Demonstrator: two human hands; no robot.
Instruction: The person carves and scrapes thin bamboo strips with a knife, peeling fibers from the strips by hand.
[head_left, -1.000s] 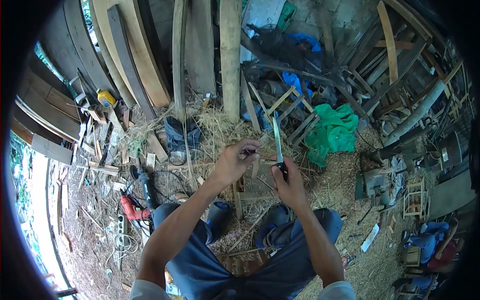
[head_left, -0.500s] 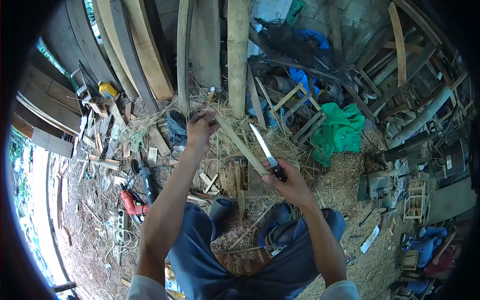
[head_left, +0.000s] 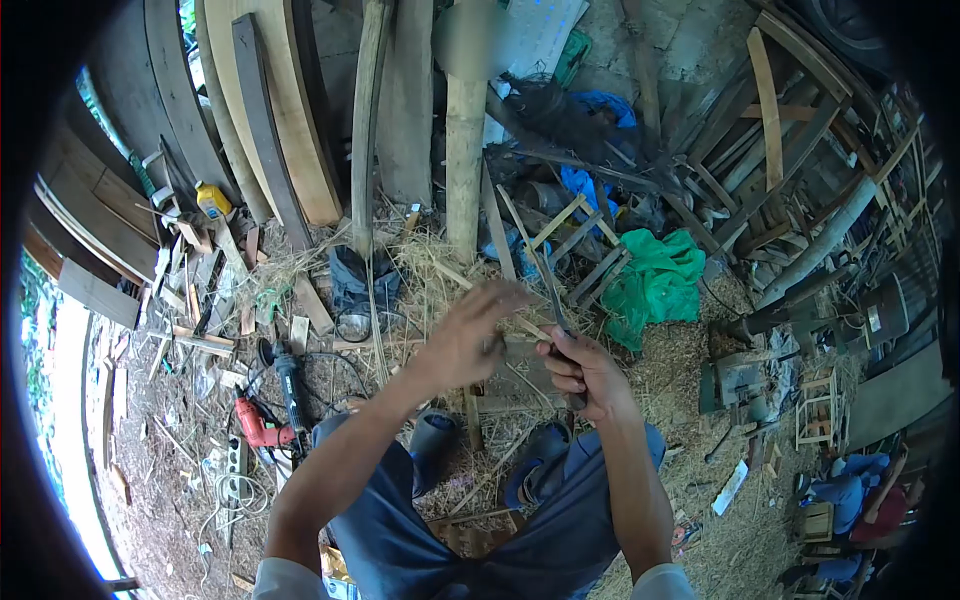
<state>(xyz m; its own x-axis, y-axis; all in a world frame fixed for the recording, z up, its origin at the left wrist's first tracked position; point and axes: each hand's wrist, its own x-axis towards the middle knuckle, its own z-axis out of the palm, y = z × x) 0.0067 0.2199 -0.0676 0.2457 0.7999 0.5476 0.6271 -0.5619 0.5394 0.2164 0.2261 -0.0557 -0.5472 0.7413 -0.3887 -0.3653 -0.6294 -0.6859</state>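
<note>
My right hand [head_left: 590, 380], just right of centre in the frame, is closed round the grip of a slim knife with a dark handle and narrow metal blade [head_left: 553, 295], its tip pointing up the frame. A long, narrow, pale wood-like strip [head_left: 452, 274] slants from upper centre down toward that same hand, passing behind my left hand [head_left: 460, 345]. My left fingers are partly spread and blurred by motion; I cannot tell whether they have hold of the strip.

As far as I can judge, the strip is unfinished business: it looks whole where it shows, with no piece seen parting from it. Its middle is hidden, so how much is done or left I cannot say. The red power drill [head_left: 262, 425] lies at lower left, in neither hand.
</note>
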